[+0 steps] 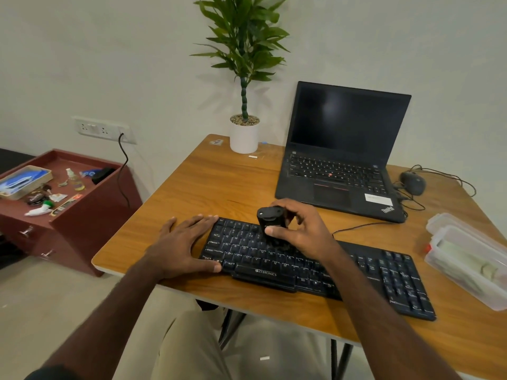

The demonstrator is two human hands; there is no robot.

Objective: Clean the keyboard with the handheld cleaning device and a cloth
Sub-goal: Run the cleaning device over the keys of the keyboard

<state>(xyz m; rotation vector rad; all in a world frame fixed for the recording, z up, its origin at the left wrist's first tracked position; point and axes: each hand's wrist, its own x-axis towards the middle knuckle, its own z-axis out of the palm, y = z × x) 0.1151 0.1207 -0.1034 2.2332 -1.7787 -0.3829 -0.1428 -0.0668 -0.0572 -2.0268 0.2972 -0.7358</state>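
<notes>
The keyboard (315,270) lies along the table's near edge. The right hand (299,229) pinches the cleaning device (270,219) upright on its keys; the left hand (183,242), fingers spread, braces its left end. Pressing hard could pop keycaps or slide it off.

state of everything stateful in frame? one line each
laptop: lid open, screen dark
keyboard: flat on the table, cable attached
cleaning device: upright on the keys, held
right hand: grips the cleaning device
left hand: flat, fingers straight, on the keyboard's left end
plastic container: lid on
mouse: untouched, wired
</notes>
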